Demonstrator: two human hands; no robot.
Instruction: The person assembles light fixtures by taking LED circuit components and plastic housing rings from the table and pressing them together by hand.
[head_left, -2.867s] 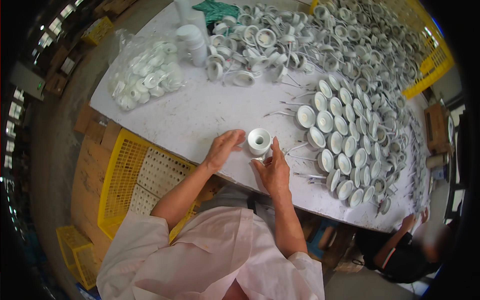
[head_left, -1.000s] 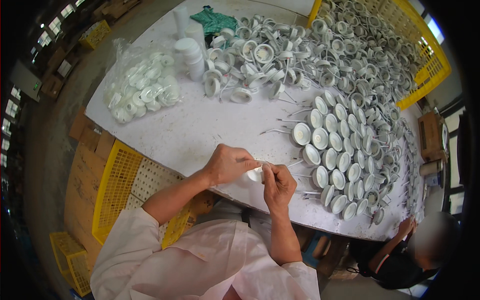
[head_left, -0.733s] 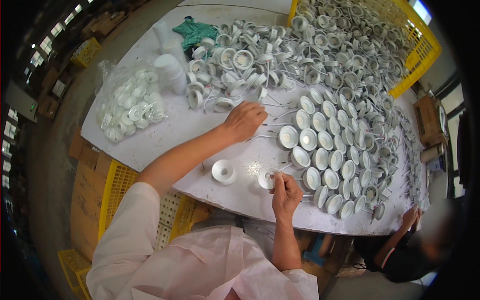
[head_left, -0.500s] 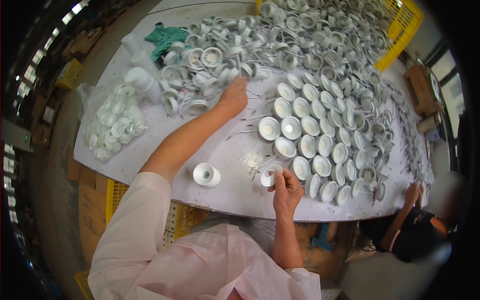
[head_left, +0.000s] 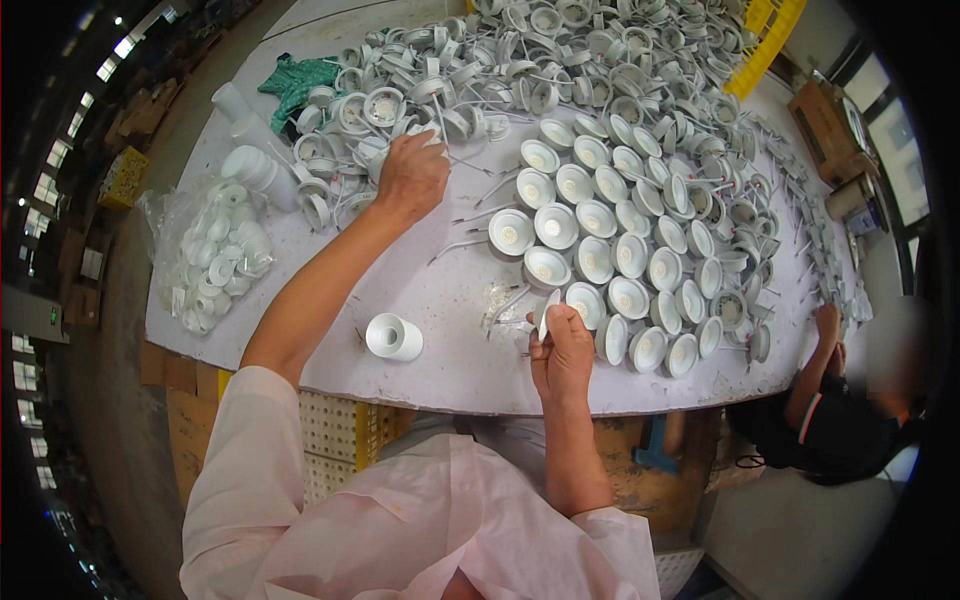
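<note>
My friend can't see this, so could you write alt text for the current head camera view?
A person's left hand is at the edge of a heap of white wired fittings while the right hand holds a round white piece. A white hollow cylinder sits on the table, left of closely grouped fittings.

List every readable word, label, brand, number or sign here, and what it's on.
None readable.
Small green patch, far left: too small to read.
White cup and disc in the right hand: no readable marks.
Plastic bag: any print too small.
Can, right: too blurred.
</note>
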